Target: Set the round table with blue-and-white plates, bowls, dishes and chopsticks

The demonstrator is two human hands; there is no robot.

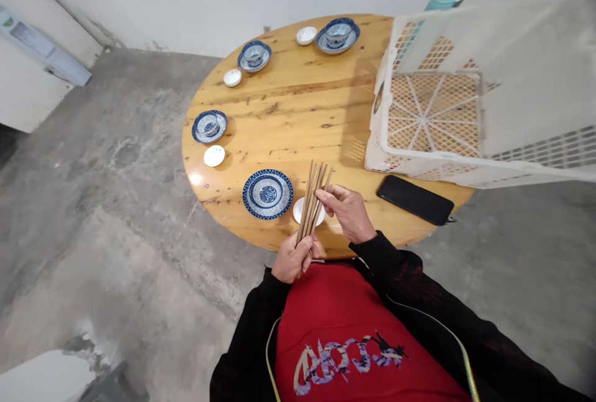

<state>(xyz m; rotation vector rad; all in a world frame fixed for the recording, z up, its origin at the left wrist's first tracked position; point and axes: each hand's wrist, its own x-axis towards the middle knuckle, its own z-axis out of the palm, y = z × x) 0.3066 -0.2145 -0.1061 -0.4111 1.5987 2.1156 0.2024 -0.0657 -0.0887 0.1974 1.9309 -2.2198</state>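
Observation:
Several brown wooden chopsticks (307, 210) stand in a fanned bundle close to my body at the table's near edge. My left hand (293, 257) is closed around their lower ends. The thumb and fingers of my right hand (345, 209) pinch one or more of the sticks higher up; exactly how many I cannot tell. Behind the bundle, a small white dish (319, 215) is partly hidden by the chopsticks. Just left of it lies a blue-patterned plate (267, 194) with no bowl on it.
Place settings ring the round wooden table (284, 128): a patterned plate with a bowl (209, 126), another bowl (254, 55), a third bowl (338, 34), and small white dishes (214, 156) beside them. A tall white plastic crate (433, 156) occupies the right side, with a black phone (415, 199) before it.

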